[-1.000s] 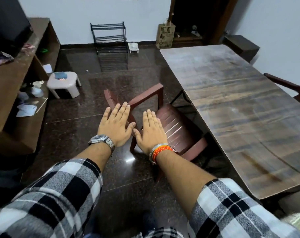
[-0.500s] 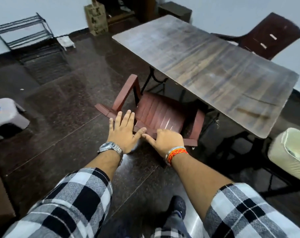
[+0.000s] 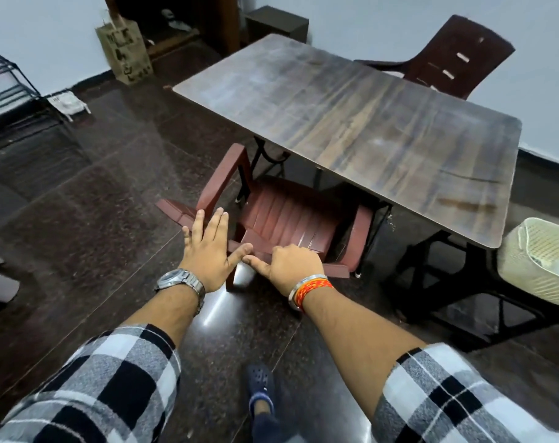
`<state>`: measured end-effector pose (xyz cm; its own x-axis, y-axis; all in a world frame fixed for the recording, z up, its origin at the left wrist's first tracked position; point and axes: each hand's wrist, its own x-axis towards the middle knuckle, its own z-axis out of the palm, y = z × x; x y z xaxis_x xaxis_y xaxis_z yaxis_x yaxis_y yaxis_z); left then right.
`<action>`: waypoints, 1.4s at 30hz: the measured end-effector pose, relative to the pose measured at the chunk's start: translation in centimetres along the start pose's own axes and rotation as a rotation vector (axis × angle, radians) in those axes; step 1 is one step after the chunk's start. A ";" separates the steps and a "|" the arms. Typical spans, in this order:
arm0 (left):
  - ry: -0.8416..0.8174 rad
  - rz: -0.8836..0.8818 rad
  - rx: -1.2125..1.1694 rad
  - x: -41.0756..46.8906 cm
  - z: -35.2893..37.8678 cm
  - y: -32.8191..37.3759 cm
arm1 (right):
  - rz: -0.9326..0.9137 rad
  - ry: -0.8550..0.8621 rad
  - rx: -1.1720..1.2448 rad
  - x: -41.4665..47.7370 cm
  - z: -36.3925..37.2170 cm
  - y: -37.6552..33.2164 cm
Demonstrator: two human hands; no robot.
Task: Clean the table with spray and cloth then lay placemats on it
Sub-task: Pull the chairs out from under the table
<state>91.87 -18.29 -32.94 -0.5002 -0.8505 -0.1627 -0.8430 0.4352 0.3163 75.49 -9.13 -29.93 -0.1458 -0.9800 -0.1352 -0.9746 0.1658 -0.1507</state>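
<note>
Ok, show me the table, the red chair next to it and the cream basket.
table (image 3: 351,123): head view, middle of the wooden top.
red chair (image 3: 287,215): head view, on the slatted seat.
cream basket (image 3: 524,270): head view, on its woven outer wall.

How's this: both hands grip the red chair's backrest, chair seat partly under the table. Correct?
No. The head view shows only the right hand curling its fingers over the backrest of the red chair; the left hand is flat, fingers straight. The chair seat is partly under the table.
</note>
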 end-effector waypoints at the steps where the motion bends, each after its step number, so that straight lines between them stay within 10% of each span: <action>1: -0.014 0.009 0.008 0.8 -0.4 -0.3 | 0.008 0.001 0.007 0.7 -0.1 -0.2; 42: -0.164 0.511 0.241 15.3 -6.4 -5.9 | 0.381 0.101 -0.091 11.8 -0.4 -3.1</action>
<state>90.52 -35.74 -31.30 -0.8628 -0.4668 -0.1941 -0.4986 0.8492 0.1739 76.77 -21.21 -30.66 -0.5112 -0.8568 -0.0674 -0.8579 0.5134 -0.0201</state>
